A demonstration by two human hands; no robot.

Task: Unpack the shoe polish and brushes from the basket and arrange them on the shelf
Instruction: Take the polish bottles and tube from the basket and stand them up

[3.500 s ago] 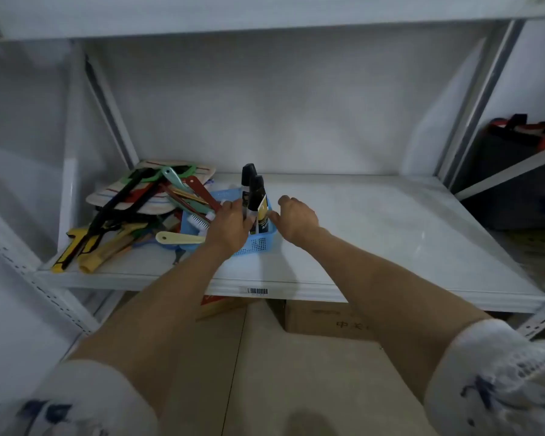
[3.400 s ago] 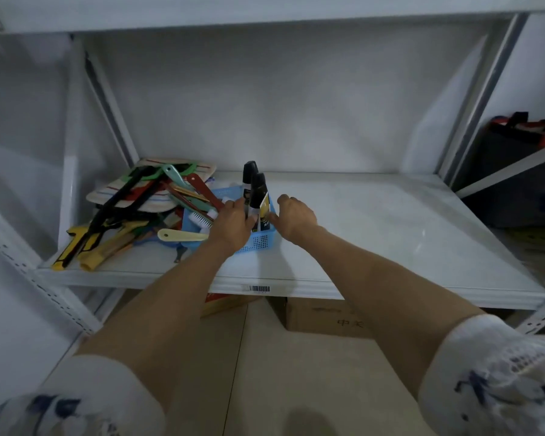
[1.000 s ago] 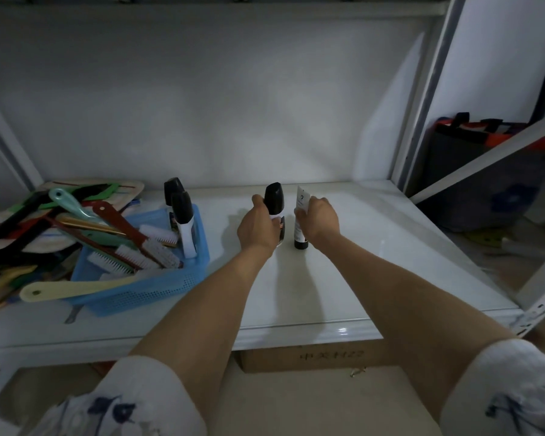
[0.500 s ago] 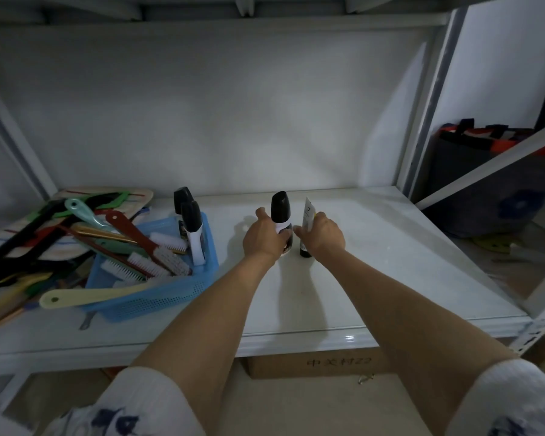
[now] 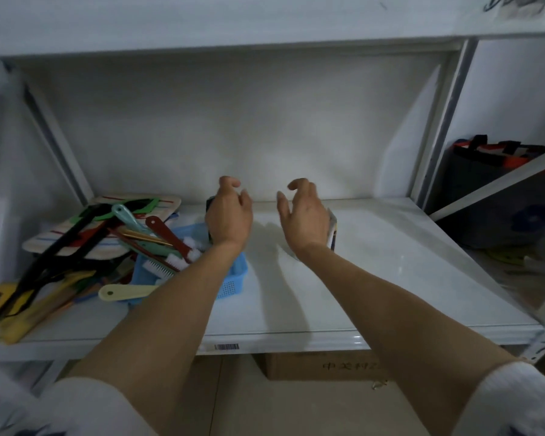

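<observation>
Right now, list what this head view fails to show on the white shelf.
- Black-capped polish bottle: mostly behind the left hand.
- White polish tube: a sliver shows past the right hand; label unreadable.
- Blue plastic basket: inside covered by the left forearm and brushes.

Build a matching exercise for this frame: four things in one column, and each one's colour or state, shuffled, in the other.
Things:
1. perforated plastic basket
2. long-handled scrub brush lying on top of the basket
3. flat plastic handle sticking out over the basket's front edge
4. left hand

Colour or state:
A. cream
B. blue
C. open, fingers spread, holding nothing
D. dark red

Pairs: 1-B, 2-D, 3-A, 4-C
</observation>
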